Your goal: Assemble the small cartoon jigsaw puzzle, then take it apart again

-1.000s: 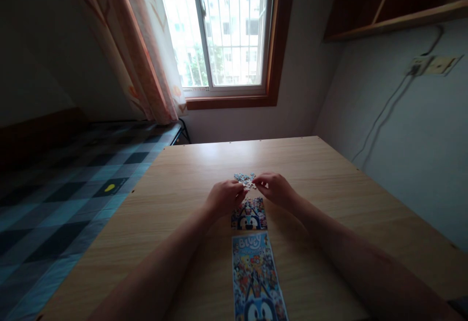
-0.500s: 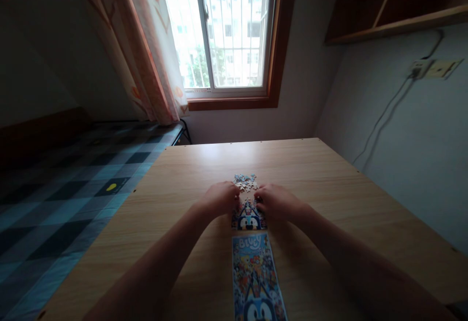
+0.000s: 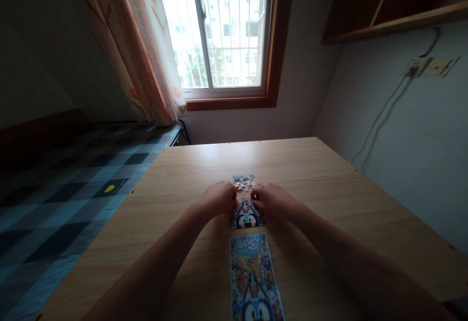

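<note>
A partly assembled jigsaw puzzle (image 3: 246,217) with a blue cartoon dog's face lies on the wooden table. Beyond its upper edge is a heap of loose puzzle pieces (image 3: 243,180), pale and blue. My left hand (image 3: 221,197) rests at the puzzle's upper left with its fingers curled; what they hold, if anything, is hidden. At the upper right, my right hand (image 3: 270,199) pinches a small puzzle piece (image 3: 255,196) between thumb and fingers. Nearer to me lies a printed picture sheet (image 3: 254,277) marked "Bluey", showing the same dog among many figures.
The wooden table (image 3: 175,175) reaches toward a window (image 3: 226,33) with a curtain (image 3: 146,53) at its left. A bed with a checked cover (image 3: 87,179) stands along the left. On the right wall are a socket with a cable (image 3: 417,67) and a shelf (image 3: 398,24).
The whole view has shifted slightly. Both hands stay at the puzzle's upper corners, and the right fingers have moved a little, showing a small piece more clearly.
</note>
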